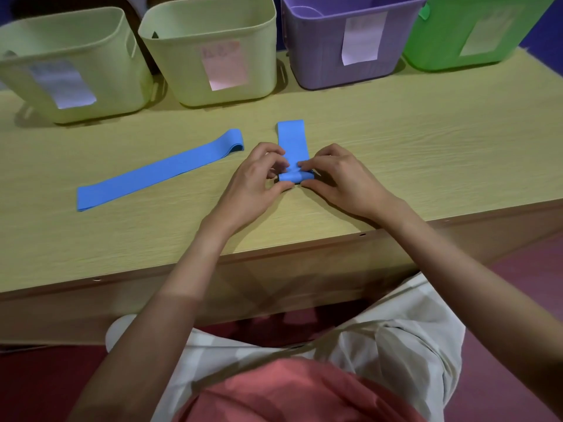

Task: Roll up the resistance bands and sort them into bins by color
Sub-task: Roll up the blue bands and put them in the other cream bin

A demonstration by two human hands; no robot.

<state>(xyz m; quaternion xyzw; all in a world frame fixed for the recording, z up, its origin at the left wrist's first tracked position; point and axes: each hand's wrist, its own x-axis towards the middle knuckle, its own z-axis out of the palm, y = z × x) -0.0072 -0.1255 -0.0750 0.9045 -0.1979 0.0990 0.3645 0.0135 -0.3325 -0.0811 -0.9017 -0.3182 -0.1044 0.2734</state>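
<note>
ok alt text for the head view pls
Both hands, left hand and right hand, roll the near end of a blue band on a wooden table. A second blue band lies flat left; four bins line the back.

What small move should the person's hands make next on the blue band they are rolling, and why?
Probably keep rolling away from the body: both hands, left and right, pinch the started roll at the near end of the blue band, while its far length lies flat and unrolled.

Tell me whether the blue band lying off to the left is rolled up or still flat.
Flat. The left blue band lies stretched out on the table, untouched; both hands are rolling the other blue band.
</note>
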